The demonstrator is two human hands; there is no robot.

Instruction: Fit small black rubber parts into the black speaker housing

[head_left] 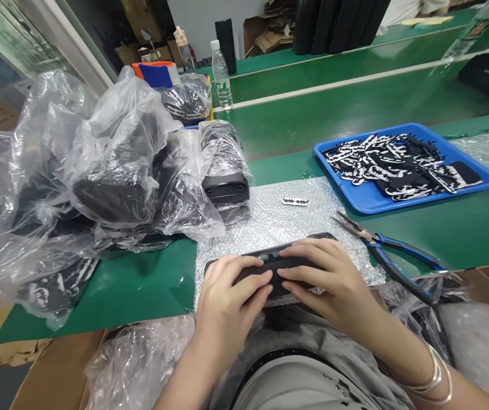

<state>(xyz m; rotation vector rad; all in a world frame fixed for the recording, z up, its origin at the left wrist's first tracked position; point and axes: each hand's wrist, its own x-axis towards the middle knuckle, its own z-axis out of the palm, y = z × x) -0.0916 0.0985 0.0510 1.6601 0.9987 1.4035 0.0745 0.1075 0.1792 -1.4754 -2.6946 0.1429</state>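
Observation:
A long black plastic housing [272,253] lies on a sheet of bubble wrap [265,213] at the front edge of the bench. My left hand [235,285] grips its left half, fingers bent over the top. From the other side my right hand [321,270] holds the right half, its fingertips close to those of the left. Much of the housing is hidden under both hands. Beyond it lies a small metal blade-like strip [295,201] with dark cut-outs. Long-nose pliers [372,238] with blue and black handles rest to the right.
A blue tray [364,205] of black and white parts sits at right. Plastic-wrapped black housings [111,193] are heaped at left, beside another wrapped stack [226,191]. A water bottle [221,77] stands behind on the green bench [270,134]. Cardboard boxes [56,370] flank my lap.

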